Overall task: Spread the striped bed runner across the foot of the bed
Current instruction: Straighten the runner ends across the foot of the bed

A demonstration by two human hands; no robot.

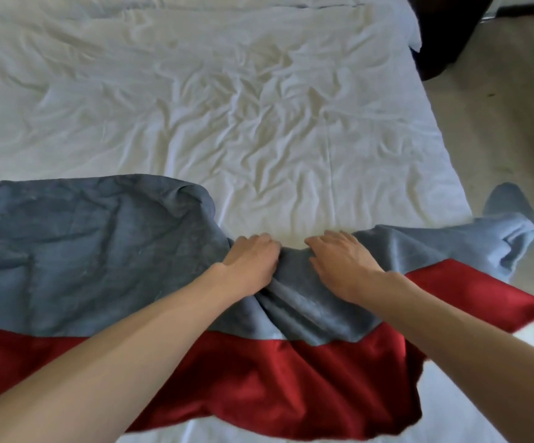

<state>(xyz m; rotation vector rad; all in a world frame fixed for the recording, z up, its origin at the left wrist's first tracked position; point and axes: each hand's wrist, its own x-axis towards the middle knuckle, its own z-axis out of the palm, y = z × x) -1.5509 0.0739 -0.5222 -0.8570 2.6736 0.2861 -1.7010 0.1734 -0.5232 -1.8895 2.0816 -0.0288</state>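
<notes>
**Runner bunched at the middle, both hands on the gather**

You're working the striped bed runner (99, 251), which is lying across the near end of the bed (227, 107) on the white sheet. Its left part is lying fairly flat, the middle is gathering into folds, and the right end is crumpling over the bed's right edge. Your left hand (252, 263) is curling its fingers into the grey band at the gather, gripping it. Your right hand (342, 263) is lying on the grey band just beside it, fingers bent; gripping or only pressing, can't tell. The cloth is looking soft and light, plush on the grey and slick on the red, so it's likely sliding and rucking easily. Best hold, I'd judge: the far grey edge, then the right corner.
</notes>
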